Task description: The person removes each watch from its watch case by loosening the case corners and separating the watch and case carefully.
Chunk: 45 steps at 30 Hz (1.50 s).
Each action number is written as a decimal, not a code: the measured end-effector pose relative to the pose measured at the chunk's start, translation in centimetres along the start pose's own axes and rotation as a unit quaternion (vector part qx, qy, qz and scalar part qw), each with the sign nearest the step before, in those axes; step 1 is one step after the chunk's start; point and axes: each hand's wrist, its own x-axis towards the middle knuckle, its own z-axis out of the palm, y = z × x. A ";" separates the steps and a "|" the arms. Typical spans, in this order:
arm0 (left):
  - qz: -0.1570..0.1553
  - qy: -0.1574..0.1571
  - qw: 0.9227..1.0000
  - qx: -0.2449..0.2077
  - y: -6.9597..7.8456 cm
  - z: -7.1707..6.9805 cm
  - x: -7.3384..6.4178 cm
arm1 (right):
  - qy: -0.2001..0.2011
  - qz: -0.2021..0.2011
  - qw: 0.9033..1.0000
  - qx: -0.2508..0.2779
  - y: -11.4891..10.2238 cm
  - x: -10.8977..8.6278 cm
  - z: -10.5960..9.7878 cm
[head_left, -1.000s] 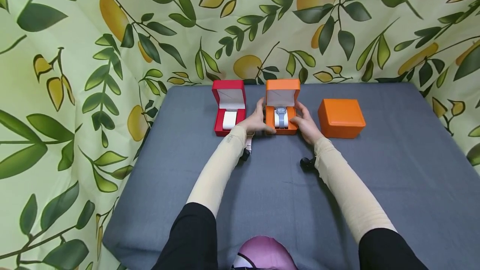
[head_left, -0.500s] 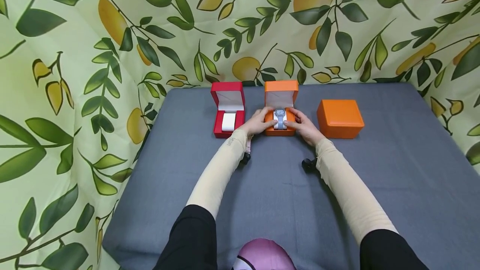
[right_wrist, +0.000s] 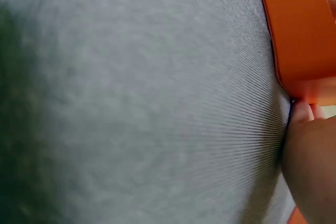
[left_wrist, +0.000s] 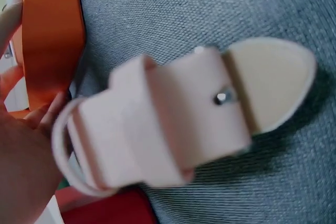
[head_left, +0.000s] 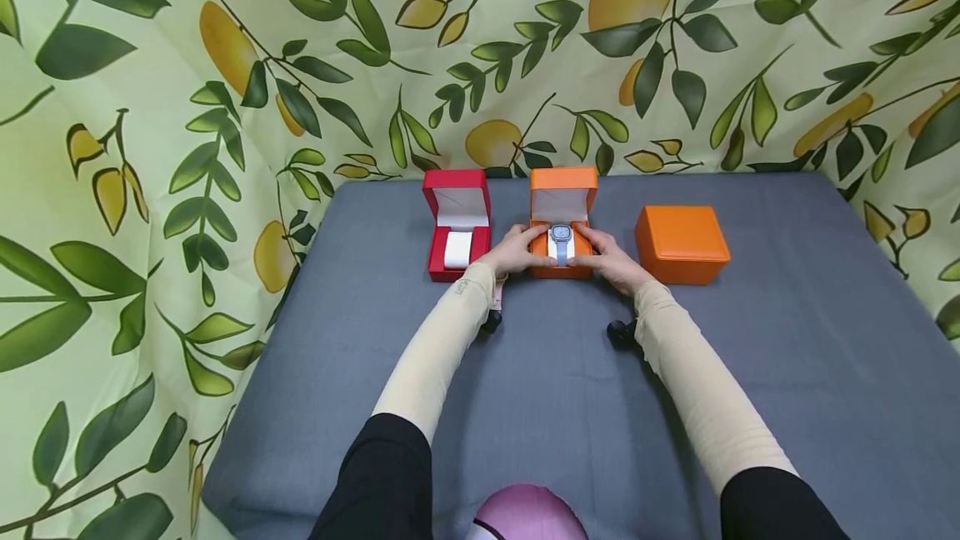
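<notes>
Left hand [head_left: 513, 251] and right hand [head_left: 617, 262] shifted from flanking the open orange box [head_left: 562, 272] to beside the watch [head_left: 561, 244] inside; likely handling stage. Couldn't tell grip.

The left arm [head_left: 431, 348] and right arm [head_left: 708, 382] reach forward and slant together, the left hand [head_left: 516, 252] and right hand [head_left: 615, 261] facing each other, thumbs [head_left: 541, 260] pointing inward.
</notes>
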 end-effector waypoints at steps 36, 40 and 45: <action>0.041 0.083 0.993 0.069 0.9 0.6 -0.2 | 0.051 -0.027 0.993 -0.098 0.9 0.8 0.7; 0.049 0.089 0.992 0.072 1.0 0.8 -0.2 | 0.054 -0.024 0.993 -0.106 0.7 0.8 0.9; 0.053 0.106 0.990 0.080 1.0 1.1 -0.4 | 0.075 -0.030 0.991 -0.103 1.0 0.8 1.0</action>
